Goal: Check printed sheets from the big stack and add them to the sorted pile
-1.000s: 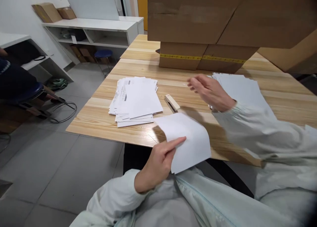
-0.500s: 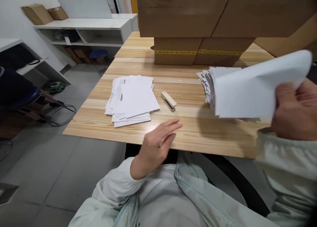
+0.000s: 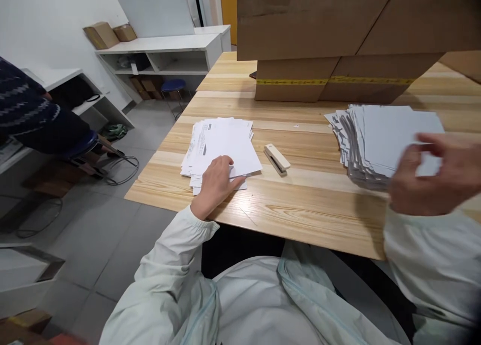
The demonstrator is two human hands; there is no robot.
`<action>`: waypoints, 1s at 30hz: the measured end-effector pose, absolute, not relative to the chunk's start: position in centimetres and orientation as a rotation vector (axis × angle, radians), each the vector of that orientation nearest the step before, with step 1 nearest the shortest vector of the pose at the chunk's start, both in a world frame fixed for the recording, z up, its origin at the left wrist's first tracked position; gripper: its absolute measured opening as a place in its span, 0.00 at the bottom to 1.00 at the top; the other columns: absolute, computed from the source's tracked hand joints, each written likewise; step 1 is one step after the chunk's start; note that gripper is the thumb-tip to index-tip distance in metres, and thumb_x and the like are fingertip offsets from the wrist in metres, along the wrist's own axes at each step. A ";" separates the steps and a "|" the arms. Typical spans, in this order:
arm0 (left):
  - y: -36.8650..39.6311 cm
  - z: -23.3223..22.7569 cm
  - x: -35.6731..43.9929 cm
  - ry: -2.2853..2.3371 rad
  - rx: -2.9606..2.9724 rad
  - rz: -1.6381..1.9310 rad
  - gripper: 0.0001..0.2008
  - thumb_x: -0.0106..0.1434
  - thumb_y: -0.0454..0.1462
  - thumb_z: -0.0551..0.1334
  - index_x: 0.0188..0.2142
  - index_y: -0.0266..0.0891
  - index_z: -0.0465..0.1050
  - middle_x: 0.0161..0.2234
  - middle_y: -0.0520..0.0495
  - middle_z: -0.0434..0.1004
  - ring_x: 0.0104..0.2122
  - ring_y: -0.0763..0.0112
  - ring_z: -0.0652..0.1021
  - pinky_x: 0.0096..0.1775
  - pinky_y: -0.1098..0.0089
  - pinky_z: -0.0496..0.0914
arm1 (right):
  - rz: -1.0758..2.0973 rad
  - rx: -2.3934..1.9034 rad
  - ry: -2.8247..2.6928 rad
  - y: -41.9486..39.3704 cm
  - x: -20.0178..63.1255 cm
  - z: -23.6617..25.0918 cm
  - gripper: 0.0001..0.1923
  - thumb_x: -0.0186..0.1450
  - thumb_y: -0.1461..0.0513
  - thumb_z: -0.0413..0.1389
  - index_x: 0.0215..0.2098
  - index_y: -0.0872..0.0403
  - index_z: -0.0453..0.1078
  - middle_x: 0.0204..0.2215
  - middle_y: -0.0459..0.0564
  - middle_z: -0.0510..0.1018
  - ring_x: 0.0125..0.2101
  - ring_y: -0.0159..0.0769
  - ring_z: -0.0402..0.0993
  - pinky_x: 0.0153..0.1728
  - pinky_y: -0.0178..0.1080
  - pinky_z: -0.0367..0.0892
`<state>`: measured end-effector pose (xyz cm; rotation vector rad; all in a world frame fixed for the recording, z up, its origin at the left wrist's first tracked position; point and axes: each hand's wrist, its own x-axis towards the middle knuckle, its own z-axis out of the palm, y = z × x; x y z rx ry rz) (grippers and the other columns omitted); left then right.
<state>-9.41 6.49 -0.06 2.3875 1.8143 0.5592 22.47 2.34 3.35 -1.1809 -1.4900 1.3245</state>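
Note:
My left hand rests on the near edge of a loose stack of printed paper sheets, fingers on top and thumb stretched out to the right. It looks open. Over the near right corner of a thicker paper stack is my right hand, blurred by motion. Its thumb and forefinger curve with a gap between them, and no sheet shows in it. A cream stapler lies between the two stacks, just right of the left one, touched by neither hand.
Large cardboard boxes with a yellow tape line stand at the back of the wooden table. At far left a person sits on a blue stool. White shelving lines the wall behind.
The folded-over sheets my right hand held have been let go onto the right stack. My left hand has moved left and forward onto the left stack. The view has shifted left.

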 end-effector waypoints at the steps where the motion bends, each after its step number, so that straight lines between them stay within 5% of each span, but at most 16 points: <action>1: 6.5 -0.1 -9.3 1.833 2.400 0.546 0.19 0.61 0.43 0.67 0.46 0.39 0.65 0.44 0.40 0.76 0.47 0.53 0.76 0.45 0.59 0.70 | 1.319 -1.180 -1.488 2.0 20.5 2.7 0.30 0.59 0.39 0.59 0.51 0.48 0.74 0.43 0.54 0.80 0.53 0.48 0.73 0.54 0.54 0.69; 12: 7.0 -0.9 -11.4 1.754 2.351 0.731 0.07 0.67 0.38 0.59 0.44 0.40 0.68 0.40 0.45 0.81 0.38 0.62 0.80 0.37 0.68 0.68 | 1.364 -1.159 -1.409 7.1 10.8 -2.0 0.21 0.61 0.51 0.61 0.50 0.50 0.71 0.56 0.55 0.74 0.54 0.43 0.73 0.58 0.53 0.66; 18: 7.2 -1.7 -12.0 2.111 2.078 1.134 0.10 0.70 0.36 0.54 0.46 0.37 0.71 0.30 0.45 0.81 0.27 0.64 0.79 0.30 0.69 0.65 | 1.089 -1.164 -1.486 8.7 8.8 -3.4 0.14 0.65 0.58 0.54 0.49 0.51 0.71 0.49 0.53 0.78 0.49 0.39 0.75 0.54 0.49 0.67; 23: 7.0 -1.6 -12.9 2.139 2.066 1.599 0.23 0.74 0.39 0.45 0.65 0.38 0.60 0.54 0.35 0.78 0.37 0.65 0.82 0.32 0.69 0.70 | 0.706 -1.082 -1.804 9.2 9.1 -3.8 0.09 0.66 0.62 0.52 0.41 0.52 0.73 0.42 0.53 0.79 0.44 0.41 0.74 0.48 0.48 0.69; 30: 8.4 -1.0 -15.4 1.975 2.376 2.047 0.25 0.74 0.32 0.45 0.68 0.42 0.57 0.59 0.38 0.74 0.57 0.64 0.76 0.43 0.69 0.75 | 0.509 -1.052 -2.032 9.4 8.7 -3.4 0.09 0.68 0.65 0.51 0.39 0.52 0.73 0.40 0.52 0.80 0.43 0.44 0.71 0.48 0.50 0.66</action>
